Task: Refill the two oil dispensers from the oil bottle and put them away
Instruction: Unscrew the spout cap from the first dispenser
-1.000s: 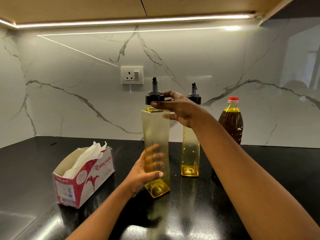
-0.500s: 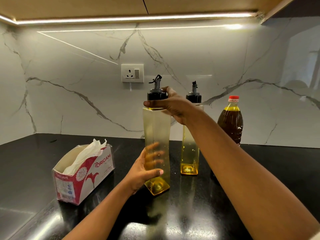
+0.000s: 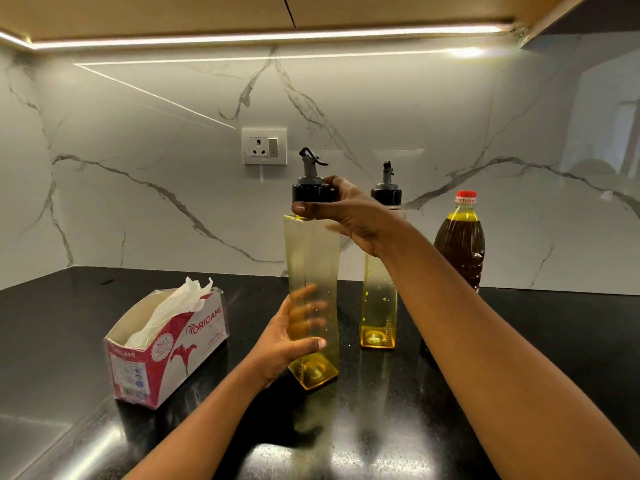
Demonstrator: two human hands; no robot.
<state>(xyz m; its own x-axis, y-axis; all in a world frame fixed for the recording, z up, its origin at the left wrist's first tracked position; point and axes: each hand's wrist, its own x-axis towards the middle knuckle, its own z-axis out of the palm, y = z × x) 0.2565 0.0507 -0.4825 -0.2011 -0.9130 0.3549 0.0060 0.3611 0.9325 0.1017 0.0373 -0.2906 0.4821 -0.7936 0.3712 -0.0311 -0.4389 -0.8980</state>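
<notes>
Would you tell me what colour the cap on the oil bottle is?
The oil bottle has a red cap, clearest in the head view.

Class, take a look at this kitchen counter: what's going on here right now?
A person is handling the nearer dispenser, which has only a little oil at its bottom. The left hand grips its lower body and the right hand grips its black cap. The second dispenser, also nearly empty, stands capped behind it on the black counter. The oil bottle stands to the right with its red cap on; no refilling has begun.
</notes>
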